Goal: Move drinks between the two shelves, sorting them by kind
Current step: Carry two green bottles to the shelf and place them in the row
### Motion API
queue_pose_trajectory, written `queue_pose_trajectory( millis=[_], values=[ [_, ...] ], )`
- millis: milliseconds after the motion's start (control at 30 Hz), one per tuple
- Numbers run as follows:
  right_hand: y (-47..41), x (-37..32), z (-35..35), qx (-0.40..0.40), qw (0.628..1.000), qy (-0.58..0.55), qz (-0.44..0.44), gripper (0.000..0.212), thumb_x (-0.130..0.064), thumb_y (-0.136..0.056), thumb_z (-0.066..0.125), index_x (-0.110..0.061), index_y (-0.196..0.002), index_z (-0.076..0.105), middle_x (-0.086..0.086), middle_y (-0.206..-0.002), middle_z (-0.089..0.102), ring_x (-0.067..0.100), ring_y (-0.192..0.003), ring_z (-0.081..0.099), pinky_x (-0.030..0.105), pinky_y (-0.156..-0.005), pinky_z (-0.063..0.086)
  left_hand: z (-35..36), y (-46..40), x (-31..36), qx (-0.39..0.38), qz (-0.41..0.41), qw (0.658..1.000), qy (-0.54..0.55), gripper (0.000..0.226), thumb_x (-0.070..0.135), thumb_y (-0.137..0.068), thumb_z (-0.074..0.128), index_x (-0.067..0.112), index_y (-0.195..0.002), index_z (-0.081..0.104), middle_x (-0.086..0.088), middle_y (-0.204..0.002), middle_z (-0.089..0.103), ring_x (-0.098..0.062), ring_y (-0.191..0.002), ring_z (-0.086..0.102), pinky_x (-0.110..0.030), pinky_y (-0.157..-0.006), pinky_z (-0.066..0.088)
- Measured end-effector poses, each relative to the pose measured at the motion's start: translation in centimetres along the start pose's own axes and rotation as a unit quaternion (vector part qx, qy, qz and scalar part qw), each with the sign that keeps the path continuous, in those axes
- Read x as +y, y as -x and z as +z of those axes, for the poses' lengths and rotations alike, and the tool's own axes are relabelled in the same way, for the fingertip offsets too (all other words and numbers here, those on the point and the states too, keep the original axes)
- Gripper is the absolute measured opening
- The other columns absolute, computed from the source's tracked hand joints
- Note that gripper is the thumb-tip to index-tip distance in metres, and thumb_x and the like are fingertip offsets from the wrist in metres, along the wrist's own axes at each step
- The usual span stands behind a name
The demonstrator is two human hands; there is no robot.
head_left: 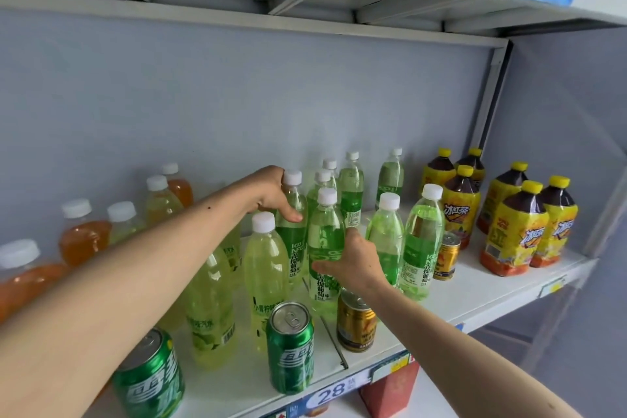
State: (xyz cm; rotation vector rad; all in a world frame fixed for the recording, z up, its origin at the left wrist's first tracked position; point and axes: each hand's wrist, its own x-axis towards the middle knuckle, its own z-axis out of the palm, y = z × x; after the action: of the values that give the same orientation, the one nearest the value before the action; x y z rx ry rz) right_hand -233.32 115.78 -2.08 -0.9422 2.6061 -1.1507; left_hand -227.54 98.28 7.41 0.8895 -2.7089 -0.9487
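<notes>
My left hand (271, 195) grips a green bottle (292, 214) just below its white cap. My right hand (353, 260) wraps a second green bottle (326, 241) at its label; a gold can (356, 322) stands under that wrist, two green cans (290, 346) nearer me.

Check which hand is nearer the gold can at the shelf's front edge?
Right. The right hand grips a green-label bottle just above and behind the gold can. The left hand holds another bottle's neck farther back and left.

Single head-worn view, forward and down, close on a shelf (475, 295).
</notes>
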Motion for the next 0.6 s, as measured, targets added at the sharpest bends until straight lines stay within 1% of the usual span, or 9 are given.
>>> queue_pose_trajectory(
  millis=[67, 133, 233, 300, 400, 500, 600],
  values=[
    [0.0, 0.0, 0.0, -0.002, 1.0, -0.001, 0.008, 0.07, -0.033, -0.068, 0.086, -0.007, -0.121, 0.048, 0.007, -0.114, 0.061, 0.022, -0.101, 0.06, 0.035, -0.089, 0.055, 0.1, -0.1, -0.2, -0.011, 0.007, 1.0, -0.006, 0.066, 0.014, -0.057, 0.092, 0.01, -0.113, 0.059, -0.004, -0.108, 0.066, -0.025, -0.104, 0.061, -0.037, -0.093, 0.048],
    [0.0, 0.0, -0.2, -0.006, 1.0, -0.002, 0.015, 0.073, -0.033, -0.07, 0.085, -0.005, -0.124, 0.046, 0.008, -0.116, 0.059, 0.023, -0.103, 0.059, 0.034, -0.09, 0.054, 0.2, -0.1, -0.3, -0.019, 0.012, 0.999, -0.023, 0.065, 0.016, -0.057, 0.092, 0.01, -0.113, 0.06, -0.004, -0.109, 0.066, -0.024, -0.104, 0.061, -0.034, -0.09, 0.048],
    [0.2, 0.0, -0.5, -0.018, 0.999, -0.003, 0.026, 0.074, -0.03, -0.073, 0.083, -0.004, -0.127, 0.042, 0.009, -0.119, 0.058, 0.022, -0.103, 0.057, 0.031, -0.091, 0.052, 0.4, 0.0, -0.3, -0.043, 0.008, 0.997, -0.069, 0.065, 0.021, -0.057, 0.092, 0.008, -0.111, 0.059, -0.004, -0.107, 0.065, -0.022, -0.096, 0.06, -0.029, -0.079, 0.046],
    [0.4, -0.1, -0.7, -0.021, 0.999, -0.009, 0.029, 0.079, -0.027, -0.073, 0.083, -0.004, -0.132, 0.036, 0.012, -0.125, 0.056, 0.025, -0.109, 0.056, 0.032, -0.092, 0.05, 0.3, 0.2, -0.3, -0.053, 0.007, 0.995, -0.081, 0.063, 0.021, -0.057, 0.093, 0.007, -0.109, 0.061, -0.004, -0.104, 0.065, -0.02, -0.09, 0.059, -0.028, -0.074, 0.044],
    [0.6, -0.6, -1.1, -0.018, 0.999, -0.028, 0.028, 0.09, -0.023, -0.074, 0.083, -0.003, -0.141, 0.027, 0.013, -0.132, 0.052, 0.026, -0.118, 0.053, 0.029, -0.092, 0.046, -0.1, 0.4, -0.2, -0.057, 0.004, 0.994, -0.096, 0.062, 0.019, -0.058, 0.092, 0.003, -0.11, 0.063, -0.006, -0.103, 0.066, -0.021, -0.087, 0.059, -0.028, -0.075, 0.044],
    [0.5, -1.1, -1.4, -0.007, 0.999, -0.034, 0.006, 0.095, -0.022, -0.072, 0.084, -0.004, -0.144, 0.024, 0.012, -0.133, 0.052, 0.025, -0.118, 0.052, 0.026, -0.09, 0.043, -0.4, 0.6, 0.0, -0.041, 0.012, 0.993, -0.111, 0.063, 0.018, -0.057, 0.092, 0.004, -0.11, 0.061, -0.009, -0.104, 0.067, -0.024, -0.087, 0.06, -0.032, -0.074, 0.048],
    [0.5, -1.0, -1.1, 0.012, 1.0, -0.008, -0.015, 0.088, -0.021, -0.071, 0.085, -0.007, -0.138, 0.03, 0.011, -0.128, 0.055, 0.025, -0.115, 0.052, 0.028, -0.089, 0.043, -0.8, 0.7, 0.1, -0.024, 0.043, 0.993, -0.109, 0.06, 0.015, -0.058, 0.092, 0.015, -0.109, 0.061, -0.004, -0.11, 0.064, -0.025, -0.097, 0.061, -0.037, -0.074, 0.053]
  ],
)
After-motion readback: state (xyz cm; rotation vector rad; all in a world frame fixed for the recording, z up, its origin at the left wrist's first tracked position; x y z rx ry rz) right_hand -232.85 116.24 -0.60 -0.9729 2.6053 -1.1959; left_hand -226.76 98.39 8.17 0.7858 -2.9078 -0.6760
